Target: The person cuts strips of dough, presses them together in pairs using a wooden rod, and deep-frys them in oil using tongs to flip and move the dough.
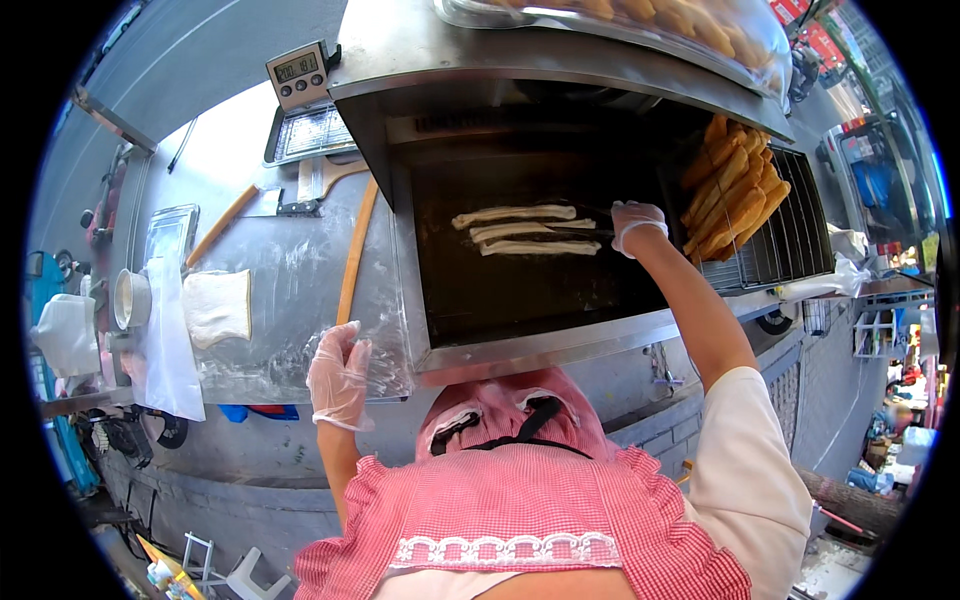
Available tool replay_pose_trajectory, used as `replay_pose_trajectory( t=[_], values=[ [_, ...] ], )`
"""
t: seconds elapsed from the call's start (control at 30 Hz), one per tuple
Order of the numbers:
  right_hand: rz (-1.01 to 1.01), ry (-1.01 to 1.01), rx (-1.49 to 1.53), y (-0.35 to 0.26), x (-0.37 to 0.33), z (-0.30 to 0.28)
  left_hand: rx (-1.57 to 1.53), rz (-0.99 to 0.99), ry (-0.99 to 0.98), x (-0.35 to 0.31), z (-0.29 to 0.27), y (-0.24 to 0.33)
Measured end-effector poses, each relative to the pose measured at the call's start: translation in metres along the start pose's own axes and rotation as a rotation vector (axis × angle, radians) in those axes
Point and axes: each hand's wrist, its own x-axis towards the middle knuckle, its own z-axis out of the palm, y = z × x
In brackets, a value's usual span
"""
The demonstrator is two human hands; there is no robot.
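My right hand (pixel 637 225), in a clear plastic glove, is closed around dark, thin-armed tongs (pixel 575 231) reaching left over the fryer. The tongs' tips are at three pale dough strips (pixel 535 230) lying side by side in the dark oil (pixel 520 300). My left hand (pixel 340 378), also gloved, is over the near edge of the floured metal worktop (pixel 290 300). Its fingers are extended, with nothing seen in them. Just beyond the fingertips lies the near end of a wooden rolling pin (pixel 358 250); whether they touch it I cannot tell.
Golden fried dough sticks (pixel 735 190) stand piled in a wire rack (pixel 795 220) right of the fryer. A flat dough slab (pixel 217 307), a second wooden stick (pixel 222 225), a cleaver (pixel 275 203) and a white bowl (pixel 132 299) are on the left. A digital timer (pixel 298 75) sits by the fryer's hood.
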Motion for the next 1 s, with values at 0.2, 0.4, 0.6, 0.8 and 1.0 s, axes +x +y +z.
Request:
replay_pose_trajectory(
  t=[0.2,0.4,0.6,0.8,1.0],
  values=[
    [-0.047,0.023,-0.056,-0.009,0.039,-0.004,0.016,-0.016,0.043,-0.011,-0.01,-0.003],
    [-0.066,-0.031,-0.106,0.007,0.005,-0.051,-0.007,-0.034,0.083,-0.015,-0.009,-0.013],
    [-0.062,-0.019,-0.145,0.019,0.015,-0.012,-0.06,-0.008,0.018,-0.001,0.015,-0.001],
    [-0.024,0.017,0.04,0.045,-0.011,0.011,0.013,0.116,-0.024,0.013,0.028,0.033],
    [0.134,0.065,0.234,0.142,-0.185,-0.048,0.12,0.239,-0.126,0.032,0.063,0.05]
  ],
)
